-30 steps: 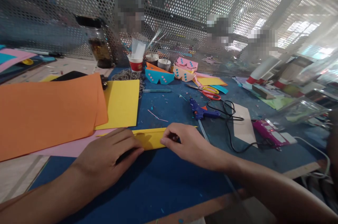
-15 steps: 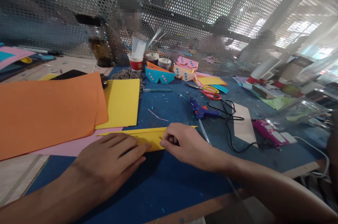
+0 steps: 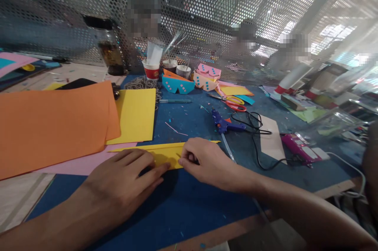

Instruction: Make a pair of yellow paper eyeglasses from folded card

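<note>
A folded strip of yellow paper [image 3: 169, 156] lies on the blue table in front of me, with a narrow fold along its far edge. My left hand [image 3: 126, 176] rests flat over its left part, fingers stretched out and pressing it down. My right hand [image 3: 203, 162] is closed at the strip's right part, fingers curled and the thumb against the paper; the exact grip is partly hidden. Both pointed ends of the strip stick out past my hands.
Orange sheets [image 3: 56, 125], a yellow sheet [image 3: 136, 115] and pink paper lie at left. A blue glue gun [image 3: 223, 123] with a black cable, scissors [image 3: 233, 103] and a pen [image 3: 175, 101] lie ahead. Paper glasses [image 3: 178, 84] and cups stand before a perforated metal screen; people are behind it.
Both hands stay nearly in place on the yellow paper. Only a very slight shift of the view shows.
</note>
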Action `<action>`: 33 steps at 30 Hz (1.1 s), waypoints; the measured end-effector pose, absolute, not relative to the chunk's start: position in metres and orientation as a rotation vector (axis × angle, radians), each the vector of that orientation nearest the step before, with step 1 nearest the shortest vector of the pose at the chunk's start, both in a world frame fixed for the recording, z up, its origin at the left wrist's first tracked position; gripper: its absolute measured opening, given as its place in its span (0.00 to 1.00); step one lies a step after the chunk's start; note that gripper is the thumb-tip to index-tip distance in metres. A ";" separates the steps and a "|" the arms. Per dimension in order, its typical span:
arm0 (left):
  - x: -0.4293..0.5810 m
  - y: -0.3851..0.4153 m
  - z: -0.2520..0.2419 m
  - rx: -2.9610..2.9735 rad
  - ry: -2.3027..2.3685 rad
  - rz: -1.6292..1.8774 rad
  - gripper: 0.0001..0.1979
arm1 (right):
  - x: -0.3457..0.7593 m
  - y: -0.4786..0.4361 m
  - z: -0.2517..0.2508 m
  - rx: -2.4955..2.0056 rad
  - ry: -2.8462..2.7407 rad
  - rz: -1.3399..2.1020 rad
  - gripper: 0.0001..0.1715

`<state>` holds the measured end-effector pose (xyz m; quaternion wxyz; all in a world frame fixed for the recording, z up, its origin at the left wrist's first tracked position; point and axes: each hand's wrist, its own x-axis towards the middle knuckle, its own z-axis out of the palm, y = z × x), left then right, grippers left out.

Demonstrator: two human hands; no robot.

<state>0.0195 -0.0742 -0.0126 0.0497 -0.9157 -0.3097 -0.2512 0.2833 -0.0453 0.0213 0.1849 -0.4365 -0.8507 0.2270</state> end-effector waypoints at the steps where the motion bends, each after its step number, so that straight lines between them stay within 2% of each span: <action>1: 0.019 -0.074 -0.012 -2.788 -0.943 -0.761 0.13 | 0.283 -0.045 0.021 -1.232 -2.402 0.639 0.13; 33: 0.020 -0.068 -0.023 -2.677 -0.789 -0.719 0.13 | 0.281 -0.048 0.020 -1.245 -2.455 0.565 0.13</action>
